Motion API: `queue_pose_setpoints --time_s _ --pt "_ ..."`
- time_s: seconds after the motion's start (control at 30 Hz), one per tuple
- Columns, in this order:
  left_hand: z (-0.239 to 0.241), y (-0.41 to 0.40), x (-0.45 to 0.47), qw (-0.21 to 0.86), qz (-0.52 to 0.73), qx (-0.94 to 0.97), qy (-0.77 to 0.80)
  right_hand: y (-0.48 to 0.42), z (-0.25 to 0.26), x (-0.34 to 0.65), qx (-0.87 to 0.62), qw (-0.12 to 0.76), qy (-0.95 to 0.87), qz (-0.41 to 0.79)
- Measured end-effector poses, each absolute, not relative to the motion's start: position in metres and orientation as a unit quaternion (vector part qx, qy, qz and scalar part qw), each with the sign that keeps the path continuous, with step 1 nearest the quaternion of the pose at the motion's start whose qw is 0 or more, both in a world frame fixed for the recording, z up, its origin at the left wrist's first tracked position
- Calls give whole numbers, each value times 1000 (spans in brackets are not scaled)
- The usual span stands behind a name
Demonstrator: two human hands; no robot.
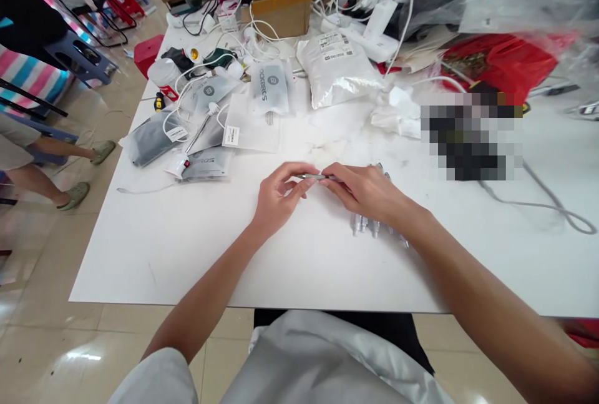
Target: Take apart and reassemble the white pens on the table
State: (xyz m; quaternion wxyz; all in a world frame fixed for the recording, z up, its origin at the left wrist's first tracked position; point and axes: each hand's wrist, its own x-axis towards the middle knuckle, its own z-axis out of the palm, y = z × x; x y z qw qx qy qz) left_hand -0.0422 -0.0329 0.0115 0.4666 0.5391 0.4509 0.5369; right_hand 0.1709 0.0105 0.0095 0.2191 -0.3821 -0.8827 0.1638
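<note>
Head view. A thin grey rod, held level just above the white table at its middle, spans the two hands. Left hand and right hand each have fingers pinched on one end. It looks light, stiff and smooth, so apt to slip; end grips suit it. Similar small pieces lie just near of the right hand.

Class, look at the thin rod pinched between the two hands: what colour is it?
Silvery grey, seen in the head view: the rod spans left hand and right hand.
</note>
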Motion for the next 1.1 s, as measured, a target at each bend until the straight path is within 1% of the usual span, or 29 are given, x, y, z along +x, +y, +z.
queue_pose_setpoints --time_s 0.2,0.37,0.57,0.73,0.8,0.97,1.1 --pt "9 -33 -40 424 559 511 498 7 7 165 -384 229 -882 146" --pt "10 -31 -42 404 583 467 528 9 8 166 -383 233 -889 98" --pt "8 -22 -53 456 556 449 530 13 12 170 -383 246 -887 78" --pt "14 -21 -60 509 518 496 475 13 12 170 -364 242 -897 72" --pt "17 -20 -65 496 505 520 478 15 12 170 -351 239 -903 66" --pt "16 -14 -76 419 481 587 499 22 11 176 -347 259 -900 56" --pt "12 -12 -79 384 485 594 515 26 13 181 -355 267 -894 51"
